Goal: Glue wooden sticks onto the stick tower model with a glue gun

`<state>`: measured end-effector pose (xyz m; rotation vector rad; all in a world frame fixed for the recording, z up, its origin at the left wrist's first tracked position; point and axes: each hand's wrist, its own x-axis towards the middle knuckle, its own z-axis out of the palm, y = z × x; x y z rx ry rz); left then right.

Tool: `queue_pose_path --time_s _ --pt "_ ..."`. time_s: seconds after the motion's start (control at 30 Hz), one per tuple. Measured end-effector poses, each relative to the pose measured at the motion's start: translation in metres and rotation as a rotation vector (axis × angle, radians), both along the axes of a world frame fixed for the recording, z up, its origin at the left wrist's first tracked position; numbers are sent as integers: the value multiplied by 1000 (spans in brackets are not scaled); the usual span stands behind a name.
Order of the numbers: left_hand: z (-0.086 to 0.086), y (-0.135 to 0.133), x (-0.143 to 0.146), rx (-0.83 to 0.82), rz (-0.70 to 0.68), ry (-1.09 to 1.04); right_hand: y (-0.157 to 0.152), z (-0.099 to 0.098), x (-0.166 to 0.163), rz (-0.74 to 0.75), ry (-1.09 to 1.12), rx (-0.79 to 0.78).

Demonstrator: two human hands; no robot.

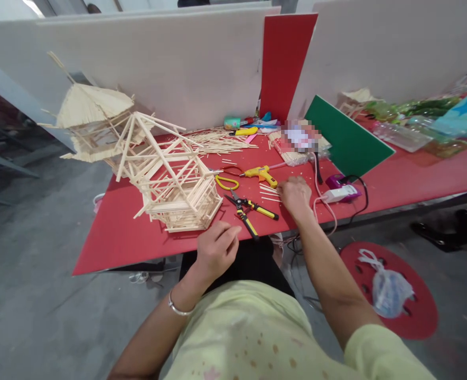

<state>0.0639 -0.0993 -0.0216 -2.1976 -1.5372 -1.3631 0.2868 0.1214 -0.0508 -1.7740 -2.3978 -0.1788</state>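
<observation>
My left hand (218,250) is closed at the table's front edge, fingers curled in, and nothing shows in it. Above it stands a pavilion-like model frame (174,184) built of thin wooden sticks. My right hand (297,196) reaches over the table with bent fingers at the ends of several short wooden sticks (270,192); whatever is under its fingertips is hidden. Just behind it lies a yellow glue gun (262,174). Between the hands are black-and-yellow pruning shears (250,210), handles spread. Scissors with yellow handles (227,182) lie beside the model.
A roofed stick model (94,108) stands at the back left. Loose sticks (217,141) and a yellow cutter (245,131) lie behind. On the right are a green board (346,140), a purple power strip (346,187) with cables and plastic bottles (403,136). A red stool (419,311) holds a plastic bag.
</observation>
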Motion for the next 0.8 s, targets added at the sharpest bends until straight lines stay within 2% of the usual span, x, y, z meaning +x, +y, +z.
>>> queue_pose_path --time_s 0.27,0.57,0.67,0.8 --pt "-6 3 -5 -18 19 38 11 0 2 128 -137 -20" --pt "-7 6 -5 -20 30 44 21 -3 -2 191 -185 -14" --pt "-4 4 -3 -27 28 46 16 7 2 218 -177 -17" --pt "8 1 1 -20 32 -18 -9 32 9 259 -121 -5"
